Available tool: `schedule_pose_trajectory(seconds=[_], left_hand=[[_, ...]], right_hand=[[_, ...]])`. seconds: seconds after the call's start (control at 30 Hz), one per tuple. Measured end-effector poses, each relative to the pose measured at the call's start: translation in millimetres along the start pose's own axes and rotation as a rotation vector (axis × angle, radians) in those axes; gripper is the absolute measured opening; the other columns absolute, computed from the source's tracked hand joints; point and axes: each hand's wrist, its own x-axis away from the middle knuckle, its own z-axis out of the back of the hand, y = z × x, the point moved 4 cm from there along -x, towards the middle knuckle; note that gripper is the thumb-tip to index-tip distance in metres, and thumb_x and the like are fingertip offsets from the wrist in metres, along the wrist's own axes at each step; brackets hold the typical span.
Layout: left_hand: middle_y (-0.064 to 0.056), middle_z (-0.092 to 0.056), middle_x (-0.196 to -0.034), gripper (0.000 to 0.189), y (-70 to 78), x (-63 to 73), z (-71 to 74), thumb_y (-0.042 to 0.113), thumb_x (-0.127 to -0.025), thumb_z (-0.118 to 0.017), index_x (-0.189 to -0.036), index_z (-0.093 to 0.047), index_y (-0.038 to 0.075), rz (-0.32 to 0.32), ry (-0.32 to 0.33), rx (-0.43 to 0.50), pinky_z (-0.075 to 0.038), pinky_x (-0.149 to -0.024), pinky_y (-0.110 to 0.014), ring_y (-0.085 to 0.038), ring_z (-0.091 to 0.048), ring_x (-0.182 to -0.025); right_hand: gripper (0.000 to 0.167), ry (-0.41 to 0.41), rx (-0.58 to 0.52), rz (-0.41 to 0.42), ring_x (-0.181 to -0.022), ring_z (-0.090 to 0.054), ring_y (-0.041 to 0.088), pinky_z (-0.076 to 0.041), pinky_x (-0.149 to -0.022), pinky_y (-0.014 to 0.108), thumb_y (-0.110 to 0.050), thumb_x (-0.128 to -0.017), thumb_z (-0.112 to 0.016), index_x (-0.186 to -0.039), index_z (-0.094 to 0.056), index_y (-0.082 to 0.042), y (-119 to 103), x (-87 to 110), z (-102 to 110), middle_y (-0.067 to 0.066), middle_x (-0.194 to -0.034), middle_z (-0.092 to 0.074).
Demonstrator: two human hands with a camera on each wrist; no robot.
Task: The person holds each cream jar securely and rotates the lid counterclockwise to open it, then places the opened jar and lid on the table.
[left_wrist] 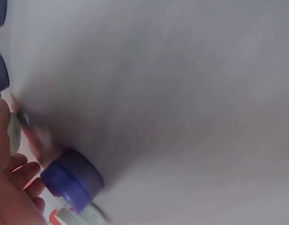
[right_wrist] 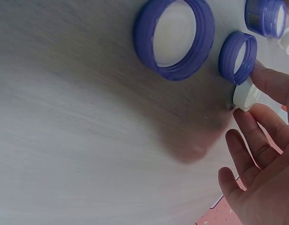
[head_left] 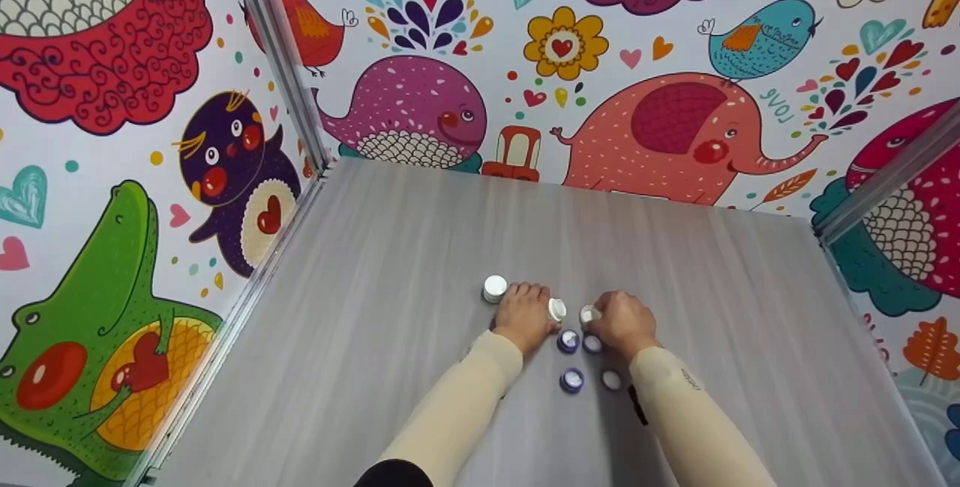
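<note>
My left hand (head_left: pixel 525 316) grips a small white jar (head_left: pixel 556 309) whose open side is turned right. Across from it, my right hand (right_wrist: pixel 261 150) pinches a white cap (right_wrist: pixel 246 96) between thumb and fingers, held apart from the jar. Just below the hands stand a purple jar (head_left: pixel 568 341) and a purple cap (head_left: pixel 592 344) with a pale inside. Nearer to me are a second purple jar (head_left: pixel 571 380) and a second cap (head_left: pixel 611 380). In the left wrist view another purple piece (left_wrist: pixel 71 180) lies beside the left fingers; the hand mostly hides it from the head view.
A white round container (head_left: pixel 494 289) stands just left of the left hand. Everything rests on a grey wood-grain table (head_left: pixel 390 262). Walls with cartoon animals (head_left: pixel 420 112) border the back and sides, with metal strips (head_left: pixel 285 67) along the corners.
</note>
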Motion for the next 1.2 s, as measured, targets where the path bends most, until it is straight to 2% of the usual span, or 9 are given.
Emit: schedule_pose_trajectory(seconds=[0.13, 0.5, 0.73, 0.97, 1.2], left_hand=[[-0.003, -0.062, -0.125, 0.069, 1.1, -0.8, -1.2, 0.060, -0.085, -0.064, -0.134, -0.059, 0.011, 0.007, 0.001, 0.003, -0.035, -0.101, -0.035, -0.021, -0.054, -0.118], [-0.005, -0.056, -0.133, 0.075, 1.0, -4.5, -6.9, 0.064, -0.088, -0.057, -0.140, -0.052, 0.010, 0.024, -0.050, -0.007, -0.033, -0.105, -0.036, -0.022, -0.050, -0.124], [-0.006, -0.055, -0.134, 0.076, 1.7, -3.2, -8.3, 0.066, -0.087, -0.057, -0.139, -0.053, 0.011, 0.024, -0.049, -0.039, -0.033, -0.105, -0.036, -0.022, -0.049, -0.125], [-0.008, -0.052, -0.138, 0.079, 4.2, -0.5, -7.5, 0.068, -0.087, -0.056, -0.140, -0.053, 0.009, 0.039, -0.079, -0.049, -0.032, -0.106, -0.037, -0.023, -0.046, -0.129], [-0.009, -0.051, -0.138, 0.082, 3.8, -0.9, -8.0, 0.069, -0.087, -0.055, -0.140, -0.053, 0.007, 0.036, -0.079, -0.048, -0.032, -0.106, -0.037, -0.023, -0.045, -0.128]], right_hand=[[0.032, 0.000, 0.003, 0.000, -0.079, -0.063, 0.029, -0.049, -0.076, 0.050, -0.025, -0.070, -0.082, -0.093, -0.074, -0.004, 0.6, -0.2, -1.0, 0.010, -0.085, -0.070], [0.030, -0.001, -0.003, 0.006, -0.075, -0.061, 0.027, -0.049, -0.073, 0.049, -0.026, -0.068, -0.082, -0.089, -0.073, -0.006, 0.8, -3.3, 0.5, 0.008, -0.082, -0.068], [0.029, -0.007, -0.002, 0.008, -0.073, -0.060, 0.026, -0.048, -0.071, 0.048, -0.027, -0.067, -0.083, -0.086, -0.072, -0.008, -0.1, -2.6, 0.1, 0.006, -0.079, -0.067], [0.031, -0.016, 0.016, -0.002, -0.077, -0.061, 0.026, -0.049, -0.075, 0.048, -0.027, -0.070, -0.084, -0.091, -0.073, -0.006, -0.8, -2.2, -1.0, 0.006, -0.082, -0.068], [0.030, -0.013, 0.020, -0.006, -0.074, -0.060, 0.025, -0.049, -0.073, 0.048, -0.027, -0.071, -0.084, -0.089, -0.072, -0.007, -0.3, -2.1, -1.1, 0.005, -0.079, -0.066]])
